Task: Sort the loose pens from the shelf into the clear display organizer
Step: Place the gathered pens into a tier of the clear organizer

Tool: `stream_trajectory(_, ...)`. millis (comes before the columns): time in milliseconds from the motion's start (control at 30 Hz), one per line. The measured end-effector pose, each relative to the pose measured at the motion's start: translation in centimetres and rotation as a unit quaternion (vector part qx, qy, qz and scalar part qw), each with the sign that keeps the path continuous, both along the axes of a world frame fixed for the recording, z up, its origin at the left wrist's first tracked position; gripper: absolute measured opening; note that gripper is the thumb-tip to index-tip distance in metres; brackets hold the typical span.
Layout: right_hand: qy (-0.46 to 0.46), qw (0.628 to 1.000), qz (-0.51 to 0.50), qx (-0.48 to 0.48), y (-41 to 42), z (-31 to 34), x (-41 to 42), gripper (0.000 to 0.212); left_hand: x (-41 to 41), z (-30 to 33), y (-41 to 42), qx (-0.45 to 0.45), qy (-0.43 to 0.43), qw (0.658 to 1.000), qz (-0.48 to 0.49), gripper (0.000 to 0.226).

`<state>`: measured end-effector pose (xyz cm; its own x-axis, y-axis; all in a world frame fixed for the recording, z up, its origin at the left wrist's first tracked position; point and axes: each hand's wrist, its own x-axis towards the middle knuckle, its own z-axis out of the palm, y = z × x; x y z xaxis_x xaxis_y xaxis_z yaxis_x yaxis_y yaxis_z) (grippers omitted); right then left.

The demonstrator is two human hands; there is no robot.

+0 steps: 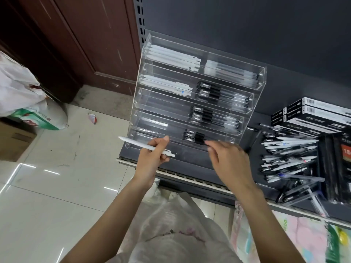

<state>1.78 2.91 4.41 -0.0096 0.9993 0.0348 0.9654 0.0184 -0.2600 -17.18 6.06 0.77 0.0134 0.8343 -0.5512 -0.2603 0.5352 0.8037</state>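
White pen pinched in left hand: thumb on top, fingers curled beneath the clip end, tip pointing left and slightly up, just in front of the lowest tier's left end. Right hand blurred beside it, fingers loosely bent and reaching toward the front lip of the bottom tier, nothing visibly held; contact with the acrylic impossible to judge through the blur.

Further right on the dark shelf, heaped loose pens: white barrels, black-gripped clear ones, one with blue ink, lying crossed at mixed angles. Behind that heap, stacked black pen boxes with white labels.

Straight ahead, clear display organizer, five stepped tiers against the grey back panel. Bottom tier: a few black-gripped pens right of centre, left part bare. Next up: one pale pen on the left, black-gripped pens on the right. Middle tier: left half bare, black-gripped pens on the right. Fourth: white pens left, black-gripped right. Top: white pens left, frosted translucent ones right. All lying lengthwise.

Off to the left, pale floor tiles, a white and green sack, a brown wooden door. Below the forearms, crumpled translucent plastic bag.
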Motion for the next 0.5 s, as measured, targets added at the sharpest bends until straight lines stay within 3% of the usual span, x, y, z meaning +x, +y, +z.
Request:
stream_trajectory(100, 0.216, 0.976, 0.035, -0.017, -0.8, 1.6, -3.1, 0.022, 0.7, 0.6, -0.2, 0.022, 0.000, 1.000, -0.015, 0.020)
stream_trajectory(267, 0.212, 0.976, 0.056, 0.001, -0.6, 1.3, -5.2, 0.013, 1.5, 1.6, -0.8, 0.067, -0.005, 0.997, -0.026, 0.027)
stream_trajectory(500, 0.298, 0.950, 0.083, -0.039, 2.4, 2.1, -4.4, 0.010, 1.2, 3.7, -0.1, 0.112, -0.023, 0.993, -0.035, 0.036)
